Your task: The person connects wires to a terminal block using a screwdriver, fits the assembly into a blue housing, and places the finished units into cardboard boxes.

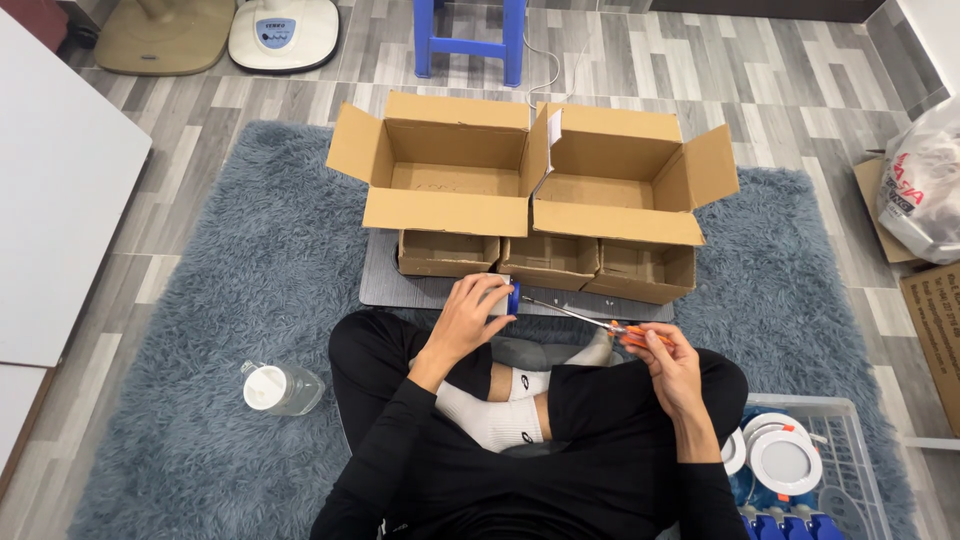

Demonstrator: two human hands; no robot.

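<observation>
1. Left hand (468, 318) raised over the lap, fingers curled round a small blue-capped part (511, 297), gripping it.
2. Right hand (668, 362) lower and to the right, closed on the orange handle of a screwdriver (585, 318); its shaft slants up-left, tip at the part.
3. Part sits just in front of the crossed legs, near a grey mat (385, 285).
4. Three small open boxes (548, 260) in a row on the mat.
5. Two big open boxes (455, 165) behind them.
6. One bottle (282, 388) lies on the rug (230, 300), left.
7. One basket (850, 440) at right holds round white lamps (785, 460); count unclear.
</observation>
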